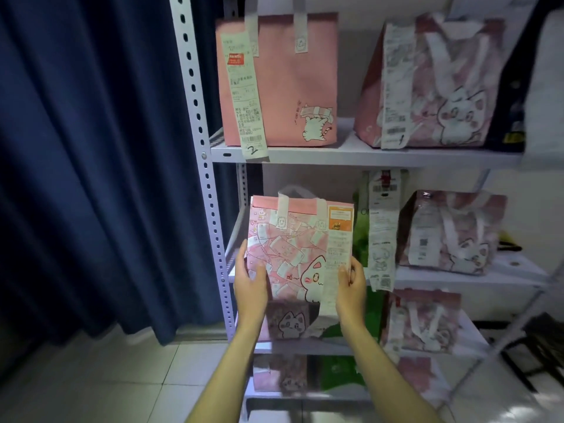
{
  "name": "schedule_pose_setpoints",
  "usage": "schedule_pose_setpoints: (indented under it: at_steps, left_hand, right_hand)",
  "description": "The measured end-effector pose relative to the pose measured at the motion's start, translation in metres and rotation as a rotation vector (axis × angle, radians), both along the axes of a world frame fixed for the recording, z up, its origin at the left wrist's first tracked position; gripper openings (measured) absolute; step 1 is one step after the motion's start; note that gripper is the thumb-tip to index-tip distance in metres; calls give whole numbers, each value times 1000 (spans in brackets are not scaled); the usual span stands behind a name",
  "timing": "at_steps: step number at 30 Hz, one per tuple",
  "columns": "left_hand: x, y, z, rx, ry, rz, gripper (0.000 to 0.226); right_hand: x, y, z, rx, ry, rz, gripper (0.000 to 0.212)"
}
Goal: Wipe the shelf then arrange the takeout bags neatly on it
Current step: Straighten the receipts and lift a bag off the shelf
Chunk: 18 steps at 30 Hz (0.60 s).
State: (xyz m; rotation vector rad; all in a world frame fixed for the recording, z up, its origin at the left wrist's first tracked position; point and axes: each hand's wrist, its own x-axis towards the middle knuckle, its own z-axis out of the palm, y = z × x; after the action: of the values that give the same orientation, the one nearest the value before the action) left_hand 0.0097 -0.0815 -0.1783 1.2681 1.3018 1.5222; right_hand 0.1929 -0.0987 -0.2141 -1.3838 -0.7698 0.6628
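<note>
A person stood before a white metal shelf unit (366, 155) with several tiers, seen from a head-worn camera looking forward and down. Two bare hands held one pink takeout bag (293, 239) upright at the left end of the second tier. The left hand (250, 285) gripped the bag's lower left edge, thumb across the front. The right hand (351, 285) gripped the lower right edge, its thumb on a long receipt (334, 264) that ran down the bag's front. The bag carried a cartoon cat and a pattern of printed notes, with two white handles at its top.

On the tier above the held bag stood two bags: a plain pink bag (290, 80) directly above, with one receipt marked "2" hanging over the shelf edge, and a patterned pink bag (433, 83) to the right of it, tilted and bearing a receipt.

To the right of the held bag, on the same tier, a green bag (361, 236) stood just beside it with a long receipt down its front, and past that a pink cat bag (448, 233) sat well apart from the held one.

Below the held bag, the next tier carried at least three bags: a pink cat bag (290, 322) directly beneath, something green beside it, and another pink bag (421, 322) to the right. More bags showed dimly on the lowest tier.

A dark blue curtain (91, 163) hung to the left of the shelf unit, above a pale tiled floor (106, 386).
</note>
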Motion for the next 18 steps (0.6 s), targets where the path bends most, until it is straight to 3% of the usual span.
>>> schedule_pose_setpoints:
  at_steps: [4, 18]
  left_hand:
    - [30, -52, 0, -11, -24, -76, 58]
    - [227, -263, -16, -68, -106, -420, 38]
  right_hand:
    - [28, -69, 3, 16, 30, -3, 49]
    - [198, -360, -10, 56, 45, -292, 44]
